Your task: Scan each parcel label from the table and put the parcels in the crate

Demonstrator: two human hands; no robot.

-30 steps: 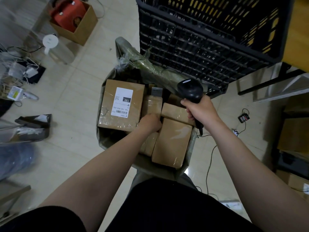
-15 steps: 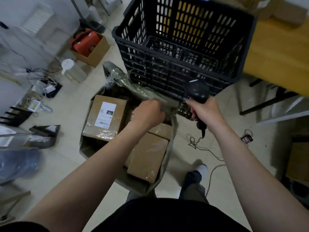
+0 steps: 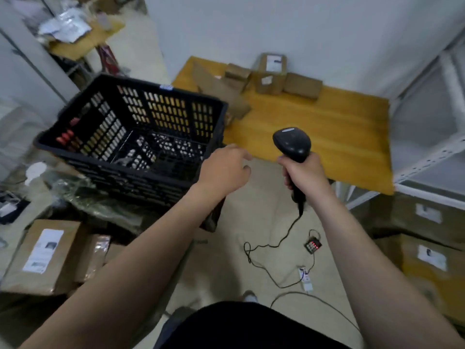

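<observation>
**Eyes and Hand Going Up to the Table**

The left hand (image 3: pixel 226 170) is leaving the crinkly bag (image 3: pixel 95 200) at the lower left and reaching up, fingers loose, holding nothing. The right hand (image 3: pixel 304 172) is squeezing the smooth black scanner (image 3: pixel 292 143). The view is lifting to the yellow wooden table (image 3: pixel 314 127) in the upper middle, where brown cardboard parcels (image 3: pixel 270 76) (some with white labels) are waiting. The black plastic crate (image 3: pixel 163 109), full of holes, is looking empty, so scanning is probably just starting.

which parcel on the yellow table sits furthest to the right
The low plain brown box at the row's right end, showing no label; the labelled taller box stands to its left.
</observation>
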